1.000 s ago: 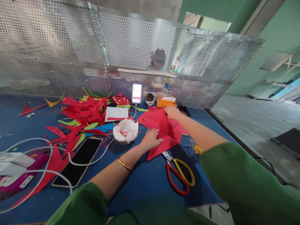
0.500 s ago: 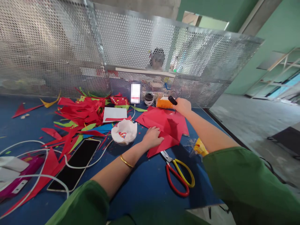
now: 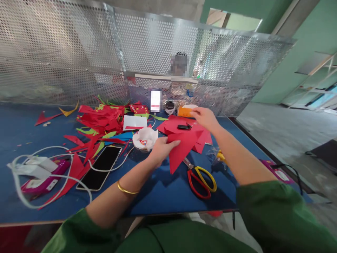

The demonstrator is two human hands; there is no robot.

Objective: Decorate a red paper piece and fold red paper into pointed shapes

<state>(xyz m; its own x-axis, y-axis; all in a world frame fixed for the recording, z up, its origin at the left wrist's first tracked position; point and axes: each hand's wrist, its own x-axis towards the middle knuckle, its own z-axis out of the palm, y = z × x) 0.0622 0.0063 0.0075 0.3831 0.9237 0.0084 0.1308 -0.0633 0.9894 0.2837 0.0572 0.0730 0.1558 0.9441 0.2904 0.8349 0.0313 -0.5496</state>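
Observation:
My left hand [image 3: 163, 149] grips a folded piece of red paper [image 3: 181, 149] by its left edge, thumb on top, and the piece stands tilted off the table. My right hand [image 3: 205, 118] is above the far side of the red sheets, its fingers loosely stretched toward an orange packet [image 3: 185, 111]. Whether the fingertips touch the packet is unclear. On the stacked red sheets [image 3: 172, 123] lies a small black tool [image 3: 184, 127], its kind not clear. Scissors [image 3: 201, 181] with one red and one yellow handle rest in front of the paper, blade tips hidden under it.
A white paper-lined bowl [image 3: 145, 138] holds small colored bits. Red paper scraps [image 3: 101, 119], a phone [image 3: 101, 167] and white cables with chargers [image 3: 39, 167] are on the left. A lit phone [image 3: 155, 101] leans on the perforated metal screen [image 3: 155, 42]; a person sits behind it.
My right hand has let go of the black tool, which now lies on the red sheets. My left hand has lifted the folded red paper off the stack. The view has shifted slightly.

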